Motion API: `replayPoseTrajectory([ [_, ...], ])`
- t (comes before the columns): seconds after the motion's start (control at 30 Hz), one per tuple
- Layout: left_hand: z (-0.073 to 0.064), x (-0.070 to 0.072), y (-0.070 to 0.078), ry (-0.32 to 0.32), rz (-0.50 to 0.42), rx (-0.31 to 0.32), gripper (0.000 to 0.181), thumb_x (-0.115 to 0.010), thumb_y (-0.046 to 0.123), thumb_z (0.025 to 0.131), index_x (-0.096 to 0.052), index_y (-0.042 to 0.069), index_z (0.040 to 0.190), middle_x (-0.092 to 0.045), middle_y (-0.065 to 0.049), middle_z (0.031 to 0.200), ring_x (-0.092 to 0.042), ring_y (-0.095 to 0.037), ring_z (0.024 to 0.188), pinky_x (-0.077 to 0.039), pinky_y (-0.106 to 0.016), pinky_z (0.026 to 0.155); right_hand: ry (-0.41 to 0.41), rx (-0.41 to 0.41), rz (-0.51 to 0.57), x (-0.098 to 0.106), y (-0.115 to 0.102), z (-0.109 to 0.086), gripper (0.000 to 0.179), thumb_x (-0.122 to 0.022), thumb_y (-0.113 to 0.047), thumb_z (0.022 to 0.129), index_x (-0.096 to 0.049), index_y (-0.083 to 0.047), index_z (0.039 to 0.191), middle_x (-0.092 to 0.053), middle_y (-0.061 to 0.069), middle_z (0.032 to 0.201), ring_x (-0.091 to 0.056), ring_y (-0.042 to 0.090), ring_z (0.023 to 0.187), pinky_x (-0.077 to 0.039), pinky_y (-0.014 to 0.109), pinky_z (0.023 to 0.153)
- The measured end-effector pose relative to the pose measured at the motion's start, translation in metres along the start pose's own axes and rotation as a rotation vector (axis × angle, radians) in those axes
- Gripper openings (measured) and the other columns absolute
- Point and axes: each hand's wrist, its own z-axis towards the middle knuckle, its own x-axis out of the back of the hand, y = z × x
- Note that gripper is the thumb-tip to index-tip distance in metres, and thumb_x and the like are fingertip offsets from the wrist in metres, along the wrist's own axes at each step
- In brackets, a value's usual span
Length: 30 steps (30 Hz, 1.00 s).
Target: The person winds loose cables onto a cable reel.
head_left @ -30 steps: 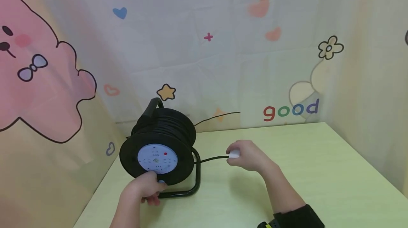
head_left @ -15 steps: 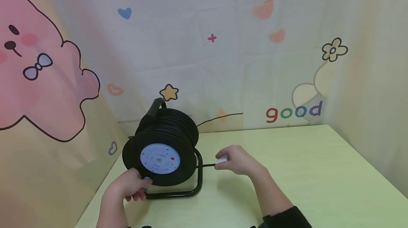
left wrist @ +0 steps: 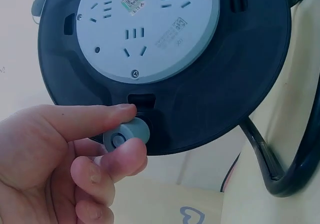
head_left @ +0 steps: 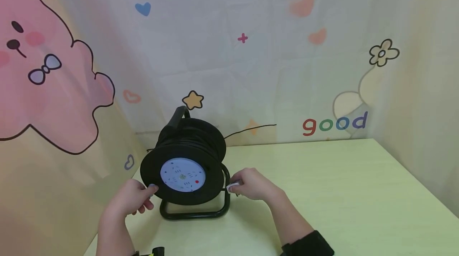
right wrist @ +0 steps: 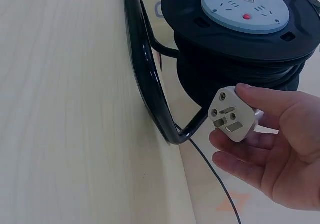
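Observation:
A black cable reel stands on its tubular stand, wound with black cable. Its front disc carries a round pale socket panel with a red button. At the disc's lower left edge, my left hand pinches a small grey crank knob between thumb and fingers. My right hand holds a white three-pin plug close beside the reel's right side; in the right wrist view its metal pins face the camera. The plug's back is hidden by the fingers.
The reel rests on a pale yellow-green table, near its left edge. Behind hangs a light curtain with cartoon prints. A thin dark line runs right from behind the reel in front of the curtain.
The reel's disc has turned clockwise, and my left hand has moved left and up with the knob. My right hand has come left with the plug, close to the reel, shortening the loose cable.

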Motion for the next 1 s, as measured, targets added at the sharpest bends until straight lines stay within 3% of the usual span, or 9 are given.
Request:
replayPoseTrajectory([
  [0.17,-0.002,0.002,0.003,0.017,0.002,-0.013,0.042,-0.057,0.032,0.095,-0.063,0.006,0.063,-0.062,-0.001,0.056,-0.052,-0.018,0.05,-0.042,-0.033,0.049,-0.025,-0.004,-0.012,-0.002,0.001,0.001,0.008,-0.068,-0.02,0.088,-0.072,-0.013,0.092,-0.066,-0.008,0.071,-0.062,0.012,0.067,-0.051,0.03,0.062],
  [0.43,-0.004,0.003,0.005,0.028,-0.003,-0.012,0.041,-0.057,0.032,0.095,-0.063,0.005,0.064,-0.061,-0.001,0.056,-0.05,-0.019,0.049,-0.045,-0.033,0.051,-0.104,-0.04,-0.013,-0.005,0.002,-0.002,0.015,-0.068,-0.017,0.089,-0.07,-0.007,0.1,-0.068,-0.001,0.082,-0.059,0.008,0.07,-0.051,0.032,0.067],
  [0.67,-0.006,0.007,0.007,0.038,-0.007,-0.001,0.042,-0.057,0.032,0.095,-0.063,0.005,0.064,-0.061,-0.002,0.056,-0.051,-0.02,0.05,-0.045,-0.033,0.052,-0.145,-0.075,0.029,0.008,0.0,-0.01,0.027,-0.068,-0.013,0.088,-0.065,0.0,0.111,-0.069,0.001,0.08,-0.062,0.013,0.064,-0.051,0.032,0.059],
  [0.87,-0.006,0.01,0.008,0.06,-0.001,0.008,0.043,-0.055,0.034,0.096,-0.064,0.006,0.065,-0.06,-0.002,0.055,-0.051,-0.02,0.051,-0.044,-0.034,0.053,-0.12,-0.005,0.069,0.031,-0.009,-0.018,0.015,-0.063,-0.019,0.091,-0.07,-0.015,0.104,-0.068,-0.008,0.085,-0.063,0.013,0.068,-0.052,0.034,0.064],
  [1.0,-0.007,0.012,0.01,0.082,-0.002,0.014,0.043,-0.054,0.036,0.095,-0.063,0.006,0.066,-0.06,-0.002,0.056,-0.051,-0.02,0.052,-0.043,-0.033,0.053,-0.037,0.073,0.098,0.042,-0.017,-0.02,0.011,-0.063,-0.025,0.093,-0.07,-0.024,0.101,-0.067,-0.012,0.09,-0.062,0.009,0.077,-0.051,0.035,0.071],
])
